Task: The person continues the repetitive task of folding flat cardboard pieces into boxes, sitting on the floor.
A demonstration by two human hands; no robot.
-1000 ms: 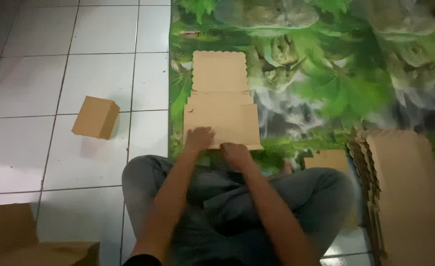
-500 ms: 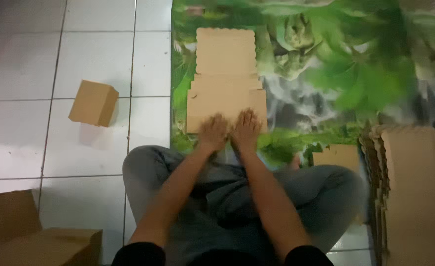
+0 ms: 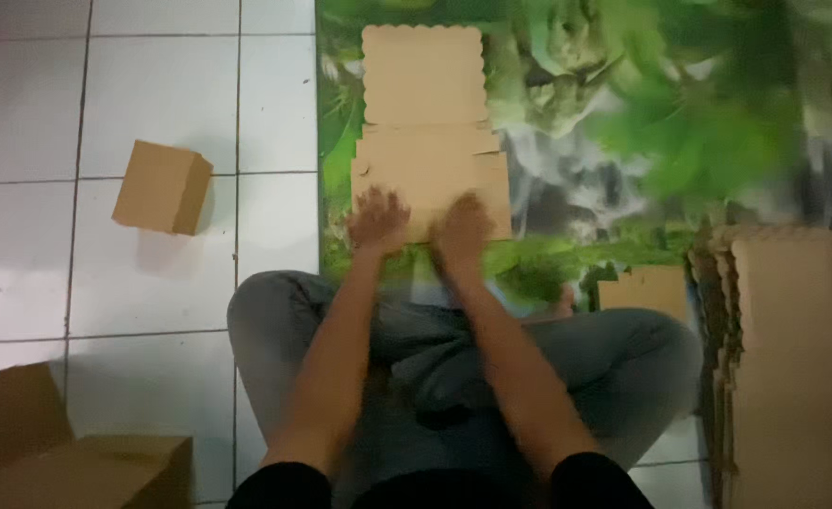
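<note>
A flat brown cardboard box blank [image 3: 430, 123] with scalloped edges lies on the green leaf-patterned mat [image 3: 642, 141] in front of me. My left hand [image 3: 376, 222] and my right hand [image 3: 463, 226] both press flat on its near edge, side by side, fingers spread. Neither hand grips anything. I sit cross-legged in grey trousers, and my forearms reach out over my knees. The picture is blurred, so the folds of the blank are hard to make out.
A small assembled cardboard box [image 3: 161, 187] stands on the white tiled floor [image 3: 105, 94] to the left. Larger cardboard boxes [image 3: 67, 462] sit at the lower left. A stack of flat blanks [image 3: 788, 358] lies at my right, with one small piece [image 3: 642, 287] near my knee.
My view has shifted, so the blank sits more to the centre. My hands have moved from the blank's near corner to press side by side on its near edge.
</note>
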